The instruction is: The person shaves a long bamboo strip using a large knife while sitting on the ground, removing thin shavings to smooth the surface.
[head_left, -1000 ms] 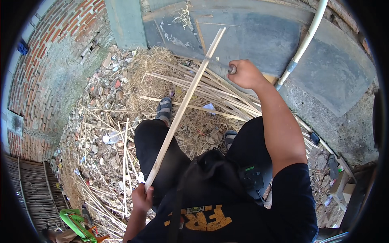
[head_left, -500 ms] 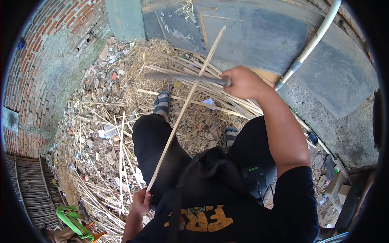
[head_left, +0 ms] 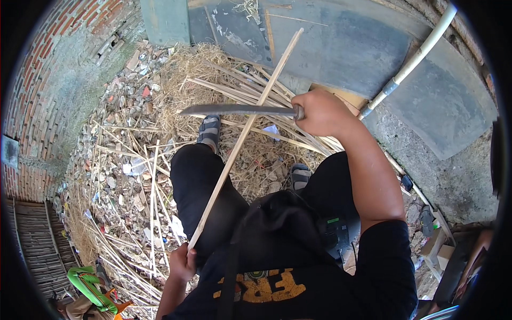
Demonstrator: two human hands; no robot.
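Leftmost, a brick wall [head_left: 48, 90] curves round a floor littered with rubble and cut strips [head_left: 128, 176], with a green bag [head_left: 90, 285] low down. Next, the left hand [head_left: 182, 262] is clamped on the near end of a long stick [head_left: 242, 136], which slants up and away over the knee toward a straw heap [head_left: 213, 69]. Across it, about midway up, lies the blade of a knife [head_left: 234, 110], its handle gripped tight in the right hand [head_left: 320, 113]; blade and stick look to be touching. To shave cleanly, I would judge, the blade should meet the stick at a shallow angle and run away from the body, the left hand staying well behind the edge. Rightmost, a white pipe [head_left: 410, 64] crosses a grey slab [head_left: 341, 48].
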